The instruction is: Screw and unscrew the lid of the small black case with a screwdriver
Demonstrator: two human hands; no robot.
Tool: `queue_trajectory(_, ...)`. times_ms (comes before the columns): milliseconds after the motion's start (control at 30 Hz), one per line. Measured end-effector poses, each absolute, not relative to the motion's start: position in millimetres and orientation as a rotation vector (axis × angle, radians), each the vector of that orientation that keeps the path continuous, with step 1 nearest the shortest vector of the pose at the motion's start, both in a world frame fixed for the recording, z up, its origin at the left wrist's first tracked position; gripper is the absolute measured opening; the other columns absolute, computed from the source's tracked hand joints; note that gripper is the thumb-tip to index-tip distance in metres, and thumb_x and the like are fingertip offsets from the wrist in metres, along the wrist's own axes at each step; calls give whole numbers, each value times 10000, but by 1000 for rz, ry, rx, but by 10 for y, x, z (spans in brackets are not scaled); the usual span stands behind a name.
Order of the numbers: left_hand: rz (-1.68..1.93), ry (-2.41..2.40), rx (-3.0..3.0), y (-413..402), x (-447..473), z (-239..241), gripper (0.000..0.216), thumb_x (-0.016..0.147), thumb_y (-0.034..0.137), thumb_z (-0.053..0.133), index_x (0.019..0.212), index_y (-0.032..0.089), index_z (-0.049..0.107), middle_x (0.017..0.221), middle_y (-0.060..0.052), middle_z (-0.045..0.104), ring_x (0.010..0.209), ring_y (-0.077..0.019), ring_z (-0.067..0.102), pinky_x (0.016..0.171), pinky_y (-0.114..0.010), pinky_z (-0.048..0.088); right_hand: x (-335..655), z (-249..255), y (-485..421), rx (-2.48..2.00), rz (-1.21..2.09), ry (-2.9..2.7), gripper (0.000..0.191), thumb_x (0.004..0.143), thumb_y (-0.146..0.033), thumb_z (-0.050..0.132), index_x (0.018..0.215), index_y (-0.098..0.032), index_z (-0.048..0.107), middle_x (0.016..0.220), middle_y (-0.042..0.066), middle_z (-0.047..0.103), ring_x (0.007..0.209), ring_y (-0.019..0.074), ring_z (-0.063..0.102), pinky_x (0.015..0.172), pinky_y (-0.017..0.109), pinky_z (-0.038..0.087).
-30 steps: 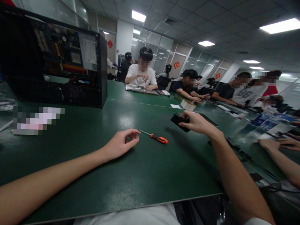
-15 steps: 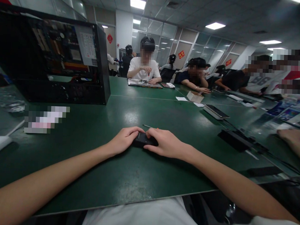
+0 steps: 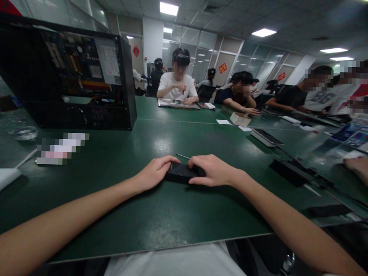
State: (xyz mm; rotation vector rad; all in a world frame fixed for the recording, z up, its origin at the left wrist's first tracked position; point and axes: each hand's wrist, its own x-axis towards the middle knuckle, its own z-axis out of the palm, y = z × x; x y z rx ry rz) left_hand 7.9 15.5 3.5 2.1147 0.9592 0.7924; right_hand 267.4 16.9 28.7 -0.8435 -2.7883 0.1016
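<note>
A small flat black device point(image 3: 180, 173) lies on the green table point(image 3: 175, 218) in front of me. My left hand point(image 3: 154, 172) curls around its left end with the fingers bent over the edge. From the right, my right hand point(image 3: 212, 170) grips its other end, fingers wrapped over the top. Behind the hands, the thin metal shaft of a screwdriver point(image 3: 183, 156) sticks out; its handle is hidden by my right hand.
An open black computer case point(image 3: 68, 77) stands at the back left. A phone point(image 3: 266, 137), a black box point(image 3: 287, 172) and cables lie to the right. Several people sit around the far and right sides; another person's hand point(image 3: 361, 165) rests at the right edge.
My right hand brought the black device from the right to the table in front of me, over the screwdriver. Both hands now hold it, and it has shifted slightly right.
</note>
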Motion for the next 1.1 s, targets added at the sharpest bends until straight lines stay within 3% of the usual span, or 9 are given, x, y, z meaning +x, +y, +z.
queue_trajectory(233, 817, 921, 2118, 128, 45, 35, 345, 984, 238, 386, 1136, 193, 693, 1128, -47, 740, 1066, -230, 663, 980, -314, 474, 2636, 261, 147, -799, 159, -2751, 331, 977, -511, 533, 1044, -189, 558, 949, 65, 664, 790, 172, 605, 709, 288, 446)
queue_trajectory(367, 813, 888, 2160, 84, 55, 53, 324, 1008, 370, 475, 1172, 192, 690, 1147, -59, 737, 1062, -241, 664, 956, -327, 478, 2583, 218, 112, -790, 199, -2746, 289, 1001, -473, 505, 1079, -198, 545, 1041, 82, 671, 899, 187, 623, 793, 303, 475)
queue_trajectory(500, 793, 872, 2229, 66, 83, 52, 347, 915, 381, 660, 1209, 198, 676, 1160, -57, 734, 1045, -243, 669, 932, -322, 482, 2610, 246, 129, -821, 194, -2758, 336, 1004, -507, 488, 1106, -194, 555, 1066, 87, 674, 936, 201, 632, 822, 325, 487)
queue_trajectory(633, 780, 909, 2242, 69, 89, 51, 354, 900, 374, 672, 1206, 196, 676, 1128, -59, 742, 989, -241, 683, 878, -322, 497, 2773, 322, 253, -1016, 96, -2686, 378, 1036, -500, 401, 1142, -184, 580, 1129, 113, 671, 1028, 227, 629, 893, 369, 484)
queue_trajectory(700, 769, 923, 2247, 69, 85, 55, 369, 896, 383, 672, 1214, 195, 672, 1124, -62, 742, 968, -240, 684, 865, -324, 501, 2878, 324, 344, -1179, 52, -2613, 408, 1016, -506, 452, 1226, -176, 570, 1208, 131, 657, 1089, 245, 624, 923, 384, 482)
queue_trajectory(800, 762, 912, 2254, 64, 77, 58, 374, 899, 383, 663, 1223, 196, 666, 1150, -70, 739, 987, -245, 681, 876, -331, 501, 2981, 259, 471, -1287, 82, -2647, 440, 956, -507, 573, 1232, -167, 610, 1124, 122, 687, 994, 249, 653, 846, 367, 495)
queue_trajectory(900, 760, 910, 2258, 60, 69, 55, 379, 902, 381, 657, 1235, 202, 662, 1168, -70, 736, 1008, -250, 681, 879, -330, 500, 2980, 174, 541, -1241, 169, -2705, 301, 958, -417, 590, 1095, -171, 695, 961, 85, 703, 844, 203, 649, 757, 319, 478)
queue_trajectory(1100, 748, 882, 2290, 81, 57, 52, 374, 914, 371, 642, 1244, 198, 667, 1215, -86, 718, 1076, -267, 662, 941, -353, 485, 2901, 196, 523, -1232, 153, -2557, 281, 969, -380, 592, 1084, -149, 703, 1032, 93, 678, 891, 170, 625, 797, 296, 478)
